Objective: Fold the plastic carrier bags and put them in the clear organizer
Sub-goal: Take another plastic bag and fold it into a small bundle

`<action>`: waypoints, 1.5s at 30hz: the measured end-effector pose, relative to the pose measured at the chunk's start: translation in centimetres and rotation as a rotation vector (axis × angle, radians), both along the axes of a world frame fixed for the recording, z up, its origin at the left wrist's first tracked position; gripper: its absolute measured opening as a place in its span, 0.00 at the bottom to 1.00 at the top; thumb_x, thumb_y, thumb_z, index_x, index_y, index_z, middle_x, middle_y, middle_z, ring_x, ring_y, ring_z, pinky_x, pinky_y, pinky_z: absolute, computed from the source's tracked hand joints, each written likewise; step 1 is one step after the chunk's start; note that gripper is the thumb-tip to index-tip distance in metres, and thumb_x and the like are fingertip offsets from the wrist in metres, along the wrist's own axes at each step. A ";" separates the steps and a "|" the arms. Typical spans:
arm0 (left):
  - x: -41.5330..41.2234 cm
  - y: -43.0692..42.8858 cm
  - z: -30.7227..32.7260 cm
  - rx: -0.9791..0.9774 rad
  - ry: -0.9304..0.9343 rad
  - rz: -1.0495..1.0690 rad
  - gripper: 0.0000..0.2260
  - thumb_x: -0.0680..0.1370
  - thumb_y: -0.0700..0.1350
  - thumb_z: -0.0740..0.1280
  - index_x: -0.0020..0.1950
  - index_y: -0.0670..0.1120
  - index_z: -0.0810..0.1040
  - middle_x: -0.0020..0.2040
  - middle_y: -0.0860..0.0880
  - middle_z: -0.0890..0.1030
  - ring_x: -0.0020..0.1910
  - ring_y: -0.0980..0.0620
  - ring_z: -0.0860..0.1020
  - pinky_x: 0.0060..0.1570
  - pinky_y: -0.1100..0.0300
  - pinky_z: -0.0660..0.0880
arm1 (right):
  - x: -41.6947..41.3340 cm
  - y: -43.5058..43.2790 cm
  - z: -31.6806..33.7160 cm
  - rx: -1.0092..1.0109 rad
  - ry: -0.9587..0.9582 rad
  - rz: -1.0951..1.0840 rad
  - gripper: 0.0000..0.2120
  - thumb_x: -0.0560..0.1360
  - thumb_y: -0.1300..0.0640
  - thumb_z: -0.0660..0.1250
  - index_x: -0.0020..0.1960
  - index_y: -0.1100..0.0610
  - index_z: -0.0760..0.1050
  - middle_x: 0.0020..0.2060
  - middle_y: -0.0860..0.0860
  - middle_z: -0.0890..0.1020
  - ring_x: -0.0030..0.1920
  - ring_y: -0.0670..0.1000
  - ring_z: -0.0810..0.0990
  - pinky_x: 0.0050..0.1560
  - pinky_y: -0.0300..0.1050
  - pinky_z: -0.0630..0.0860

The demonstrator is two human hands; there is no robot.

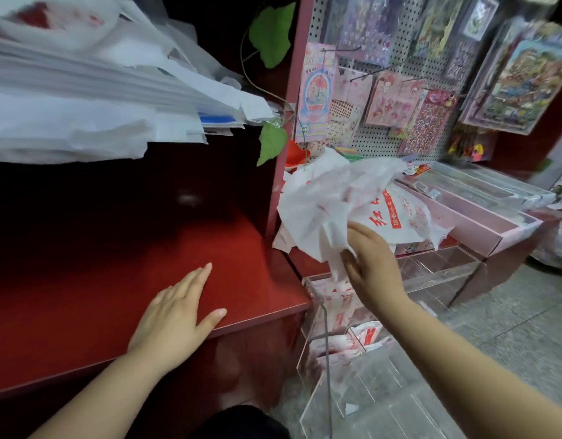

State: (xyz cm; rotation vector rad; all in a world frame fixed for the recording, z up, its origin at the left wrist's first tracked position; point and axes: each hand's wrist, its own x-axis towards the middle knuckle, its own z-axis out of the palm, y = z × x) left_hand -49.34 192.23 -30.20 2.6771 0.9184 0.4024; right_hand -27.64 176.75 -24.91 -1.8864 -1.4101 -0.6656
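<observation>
My right hand (373, 264) grips a crumpled white carrier bag (346, 201) with red print, held up above the clear organizer (384, 381). The organizer stands on the floor at the lower right; folded white-and-red bags (365, 337) sit in its compartments. My left hand (175, 315) lies flat, fingers spread, on the red shelf (146, 280) and holds nothing. More crumpled bags (308, 172) lie behind the held one, by the red post.
A stack of white plastic bags and sheets (83, 99) fills the upper shelf at left. A pegboard (384, 74) with sticker packs hangs at right, over pink trays (482, 213). Green leaves (271, 144) dangle by the red post. Grey floor lies at lower right.
</observation>
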 end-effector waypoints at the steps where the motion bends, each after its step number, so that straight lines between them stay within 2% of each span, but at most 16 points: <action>1: -0.2 -0.1 0.3 -0.041 -0.067 0.005 0.34 0.78 0.59 0.57 0.75 0.53 0.38 0.77 0.52 0.49 0.75 0.55 0.50 0.71 0.61 0.47 | -0.7 -0.5 -0.1 -0.017 -0.014 0.016 0.18 0.68 0.60 0.54 0.48 0.68 0.77 0.47 0.62 0.80 0.49 0.53 0.71 0.46 0.40 0.67; 6: -1.8 -0.9 1.4 0.026 -0.285 -0.079 0.45 0.70 0.58 0.69 0.68 0.58 0.34 0.73 0.59 0.43 0.74 0.57 0.49 0.68 0.67 0.39 | -4.8 0.1 -1.5 -0.041 0.002 0.152 0.17 0.69 0.60 0.56 0.55 0.61 0.74 0.51 0.65 0.80 0.55 0.52 0.70 0.59 0.36 0.61; 9: -3.5 -0.4 1.4 0.241 -0.316 -0.102 0.54 0.57 0.58 0.78 0.75 0.47 0.53 0.72 0.46 0.63 0.68 0.52 0.60 0.69 0.63 0.41 | -8.3 1.7 -1.3 -0.107 0.040 0.301 0.16 0.70 0.59 0.55 0.55 0.59 0.73 0.53 0.64 0.79 0.56 0.51 0.70 0.59 0.34 0.60; 11: -5.0 0.6 0.8 0.363 -0.301 -0.071 0.49 0.51 0.53 0.82 0.68 0.45 0.64 0.64 0.41 0.74 0.63 0.48 0.64 0.68 0.56 0.44 | -10.4 2.7 -0.9 -0.162 0.017 0.363 0.17 0.70 0.59 0.55 0.53 0.63 0.75 0.53 0.64 0.79 0.56 0.51 0.69 0.59 0.33 0.59; 15: -8.2 2.7 -0.5 0.415 -0.233 -0.067 0.27 0.47 0.35 0.82 0.44 0.48 0.83 0.50 0.45 0.82 0.59 0.48 0.68 0.69 0.54 0.42 | -12.7 4.8 -1.0 -0.162 -0.164 0.465 0.15 0.71 0.59 0.56 0.48 0.63 0.79 0.49 0.57 0.82 0.57 0.52 0.70 0.58 0.38 0.64; 19: -11.4 4.9 -1.4 0.490 -0.237 -0.016 0.10 0.56 0.39 0.76 0.35 0.49 0.83 0.44 0.48 0.84 0.57 0.49 0.71 0.68 0.54 0.48 | -12.1 7.2 -1.9 -0.222 -0.608 0.335 0.14 0.70 0.57 0.55 0.34 0.54 0.79 0.43 0.48 0.84 0.52 0.54 0.81 0.58 0.50 0.68; 21: -12.9 5.7 -2.0 0.514 -0.239 -0.031 0.04 0.61 0.43 0.70 0.34 0.48 0.83 0.41 0.51 0.84 0.50 0.50 0.80 0.61 0.55 0.59 | -11.6 8.3 -2.1 -0.288 -0.669 0.214 0.15 0.67 0.57 0.55 0.33 0.52 0.80 0.42 0.47 0.85 0.50 0.54 0.82 0.59 0.51 0.65; 24: -14.5 5.7 -2.2 0.415 -0.202 -0.007 0.15 0.67 0.49 0.57 0.35 0.49 0.84 0.38 0.53 0.84 0.36 0.55 0.83 0.41 0.61 0.76 | -10.9 10.0 -2.5 -0.323 -0.666 0.079 0.18 0.66 0.55 0.52 0.32 0.52 0.81 0.40 0.47 0.85 0.47 0.54 0.83 0.57 0.53 0.69; 26: -15.0 5.3 -2.4 0.417 -0.185 0.018 0.17 0.69 0.50 0.56 0.36 0.49 0.85 0.38 0.53 0.84 0.35 0.54 0.83 0.34 0.61 0.77 | -10.4 11.3 -2.9 -0.339 -0.624 -0.028 0.20 0.65 0.58 0.51 0.39 0.55 0.83 0.45 0.52 0.84 0.49 0.57 0.83 0.59 0.55 0.62; 29: -15.3 4.7 -3.3 0.492 -0.169 0.079 0.18 0.70 0.51 0.56 0.39 0.47 0.84 0.38 0.52 0.83 0.33 0.49 0.80 0.38 0.57 0.75 | -11.3 12.9 -3.9 -0.270 -0.460 -0.148 0.26 0.65 0.62 0.50 0.57 0.60 0.77 0.55 0.61 0.80 0.54 0.62 0.80 0.61 0.56 0.57; 31: -15.2 4.5 -3.4 0.518 -0.169 0.137 0.15 0.70 0.52 0.61 0.40 0.45 0.84 0.37 0.50 0.81 0.31 0.48 0.77 0.34 0.56 0.74 | -13.5 13.1 -4.6 -0.223 -0.410 -0.052 0.27 0.64 0.62 0.50 0.62 0.60 0.70 0.58 0.62 0.78 0.59 0.61 0.76 0.64 0.55 0.56; 33: -14.7 4.1 -3.4 0.513 -0.203 0.185 0.14 0.63 0.51 0.77 0.41 0.43 0.85 0.36 0.48 0.81 0.30 0.46 0.77 0.30 0.55 0.75 | -16.1 12.8 -5.6 -0.230 -0.403 0.184 0.28 0.62 0.59 0.51 0.62 0.59 0.66 0.59 0.60 0.77 0.62 0.58 0.69 0.67 0.52 0.54; 36: -13.7 3.3 -3.8 0.465 -0.213 0.196 0.23 0.52 0.52 0.82 0.42 0.44 0.84 0.39 0.47 0.82 0.37 0.47 0.78 0.33 0.54 0.78 | -18.8 12.4 -7.0 -0.402 -0.350 0.443 0.29 0.62 0.54 0.53 0.62 0.57 0.66 0.59 0.53 0.78 0.62 0.52 0.71 0.68 0.49 0.59; 38: -13.3 2.5 -4.3 0.416 -0.264 0.138 0.20 0.60 0.56 0.76 0.45 0.45 0.84 0.43 0.50 0.82 0.45 0.53 0.73 0.37 0.58 0.78 | -18.9 12.6 -7.7 -0.514 -0.224 0.503 0.28 0.63 0.51 0.55 0.62 0.58 0.70 0.58 0.53 0.79 0.60 0.53 0.76 0.67 0.50 0.65; 41: -13.5 1.6 -4.3 0.323 -0.309 0.047 0.19 0.67 0.57 0.59 0.49 0.50 0.83 0.47 0.54 0.82 0.50 0.57 0.70 0.44 0.65 0.75 | -17.5 12.8 -7.5 -0.582 -0.101 0.503 0.30 0.65 0.45 0.57 0.61 0.60 0.74 0.62 0.56 0.76 0.64 0.54 0.73 0.67 0.50 0.54; 45: -14.7 2.6 -3.7 0.376 -0.380 -0.038 0.19 0.68 0.56 0.60 0.57 0.52 0.72 0.54 0.50 0.80 0.55 0.55 0.70 0.58 0.61 0.62 | -15.4 12.1 -7.6 -0.521 -0.024 0.506 0.22 0.64 0.44 0.60 0.53 0.54 0.74 0.55 0.55 0.80 0.58 0.53 0.78 0.60 0.37 0.67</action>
